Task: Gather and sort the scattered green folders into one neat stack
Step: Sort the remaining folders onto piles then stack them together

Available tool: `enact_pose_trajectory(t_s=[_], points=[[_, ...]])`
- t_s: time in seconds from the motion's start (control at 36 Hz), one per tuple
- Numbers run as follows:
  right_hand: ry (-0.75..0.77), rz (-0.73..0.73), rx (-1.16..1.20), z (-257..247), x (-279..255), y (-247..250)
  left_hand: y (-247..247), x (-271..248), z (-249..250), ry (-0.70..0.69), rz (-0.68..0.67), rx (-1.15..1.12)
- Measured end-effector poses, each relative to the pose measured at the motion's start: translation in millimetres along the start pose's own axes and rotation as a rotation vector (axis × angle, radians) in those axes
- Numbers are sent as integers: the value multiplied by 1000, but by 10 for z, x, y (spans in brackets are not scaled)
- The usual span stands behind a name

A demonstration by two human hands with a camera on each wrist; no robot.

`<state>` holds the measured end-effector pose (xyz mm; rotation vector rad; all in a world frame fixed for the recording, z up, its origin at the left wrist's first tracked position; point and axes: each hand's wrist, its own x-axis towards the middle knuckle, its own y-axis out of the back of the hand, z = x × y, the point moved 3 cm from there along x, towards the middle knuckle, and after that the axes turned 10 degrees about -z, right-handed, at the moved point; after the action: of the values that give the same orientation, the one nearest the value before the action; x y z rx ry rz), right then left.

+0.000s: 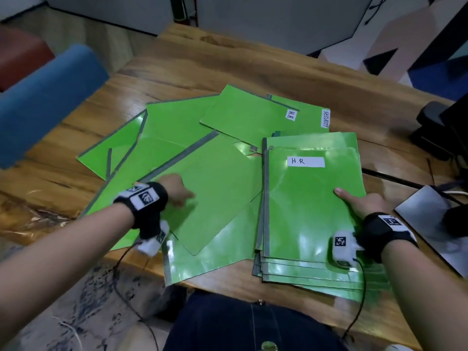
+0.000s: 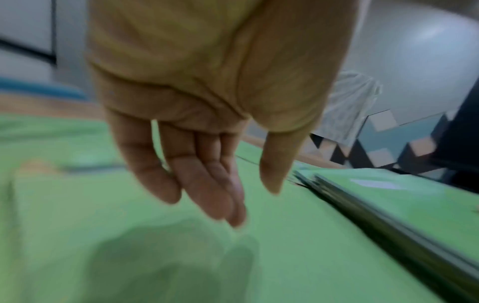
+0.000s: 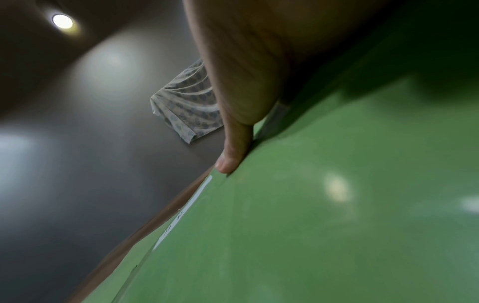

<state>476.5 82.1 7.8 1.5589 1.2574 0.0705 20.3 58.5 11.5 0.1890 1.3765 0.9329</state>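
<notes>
Several green folders lie scattered over the wooden table point(image 1: 228, 59). On the right sits a rough stack point(image 1: 309, 211), its top folder labelled "H.R". My right hand point(image 1: 364, 201) grips the stack's right edge, thumb on top, the other fingers hidden beneath. In the right wrist view the thumb point(image 3: 233, 147) presses on the top folder point(image 3: 311, 225). My left hand point(image 1: 177, 191) hovers just over a blank folder point(image 1: 217, 188) left of the stack, with fingers point(image 2: 207, 174) straight and holding nothing. The stack's grey spines point(image 2: 414, 225) show to its right.
Two more labelled folders, "H.R" point(image 1: 248, 115) and "SECURITY" point(image 1: 314, 115), lie at the far side. A blue chair back point(image 1: 45, 97) stands off the table's left edge. A grey flat device point(image 1: 425, 216) and black equipment point(image 1: 435, 127) with cables occupy the right edge.
</notes>
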Motion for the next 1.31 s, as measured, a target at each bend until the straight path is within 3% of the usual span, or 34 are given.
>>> enact_pose_trajectory(t_s=[0.06, 0.11, 0.22, 0.31, 0.42, 0.56, 0.61, 0.75, 0.81, 1.08, 1.14, 1.22, 1.31], points=[[-7, -4, 12, -5, 9, -4, 286, 166, 53, -20, 235, 39], [-8, -8, 20, -21, 3, -3, 413, 317, 26, 29, 308, 81], [-10, -18, 1, -60, -32, 25, 278, 577, -118, 178, 222, 67], [-16, -27, -15, -56, -24, 35, 226, 602, -163, 214, 284, 96], [-23, -24, -27, -46, -24, 21, 204, 602, -272, 189, 274, 13], [-24, -47, -12, -23, -23, 19, 100, 435, -179, 34, 191, -201], [-19, -41, -13, -20, -26, 18, 76, 414, -134, 28, 239, -220], [-8, -19, -26, -23, -47, 12, -19, 440, -320, 314, 274, -212], [-3, -16, -37, -22, -47, 17, -88, 485, -429, 359, 281, -207], [-5, -1, -19, -3, 4, -6, -158, 264, -507, 181, 158, -109], [-7, 2, -17, 0, 6, -9, -190, 189, -498, 135, 221, -218], [-9, -1, -8, 6, 13, -27, -182, 27, -452, 99, 458, -448], [-5, -7, 5, -8, 7, -48, -147, -139, -333, 88, 637, -507]])
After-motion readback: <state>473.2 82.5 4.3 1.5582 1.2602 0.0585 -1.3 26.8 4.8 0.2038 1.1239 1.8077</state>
